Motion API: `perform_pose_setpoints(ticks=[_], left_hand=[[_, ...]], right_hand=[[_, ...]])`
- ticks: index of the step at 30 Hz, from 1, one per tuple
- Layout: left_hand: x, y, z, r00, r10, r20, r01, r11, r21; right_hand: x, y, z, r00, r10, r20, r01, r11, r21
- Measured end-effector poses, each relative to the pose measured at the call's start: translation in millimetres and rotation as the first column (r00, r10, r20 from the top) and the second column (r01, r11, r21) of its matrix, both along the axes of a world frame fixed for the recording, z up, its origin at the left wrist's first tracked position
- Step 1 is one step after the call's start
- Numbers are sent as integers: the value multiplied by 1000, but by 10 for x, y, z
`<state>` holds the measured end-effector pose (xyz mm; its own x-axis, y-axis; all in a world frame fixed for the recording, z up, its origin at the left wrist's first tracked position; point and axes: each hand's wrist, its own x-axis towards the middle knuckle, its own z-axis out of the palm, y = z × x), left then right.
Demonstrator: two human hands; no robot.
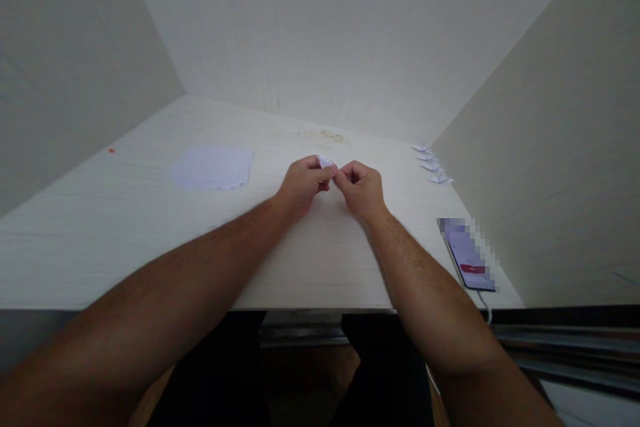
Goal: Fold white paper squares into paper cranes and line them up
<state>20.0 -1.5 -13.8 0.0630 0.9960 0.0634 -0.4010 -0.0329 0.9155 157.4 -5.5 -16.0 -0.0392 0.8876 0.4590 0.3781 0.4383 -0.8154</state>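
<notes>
A small folded piece of white paper [325, 162] is pinched in my left hand [305, 183], just above the middle of the table. My right hand [361, 188] meets it from the right, thumb and forefinger pressed together at the paper's right end. The fingers cover most of the paper, so its full shape is hidden. To the left lies a stack of white paper sheets [215, 167]. Several small folded paper figures [434, 165] stand in a row along the right wall.
A phone [467, 253] with a white cable [485, 307] lies near the table's front right corner. Walls enclose the white table [125, 233] at the left, back and right. A brownish stain [325, 136] marks the tabletop behind my hands.
</notes>
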Motion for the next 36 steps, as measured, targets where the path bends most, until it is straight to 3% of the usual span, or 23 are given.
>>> perform_pose_setpoints(ticks=[4,9,17,30,36], left_hand=[[1,-10,2,1000,-19,-11,19,1000,-3],[8,-22,6,991,86,-99,-85,996,15],[3,-35,8,980,137,-144,-135,991,25],[-48,32,-10,962,199,-188,-183,978,102],[-72,57,-19,966,156,-204,-134,984,118]], right_hand=[[5,-9,3,1000,-6,-9,6,1000,-10],[-7,-38,24,998,7,60,-8,1000,3],[-8,-33,53,984,-10,177,5,1000,26],[-13,-1,42,1000,-24,18,26,988,-151],[4,20,0,999,31,-8,-32,995,-90]])
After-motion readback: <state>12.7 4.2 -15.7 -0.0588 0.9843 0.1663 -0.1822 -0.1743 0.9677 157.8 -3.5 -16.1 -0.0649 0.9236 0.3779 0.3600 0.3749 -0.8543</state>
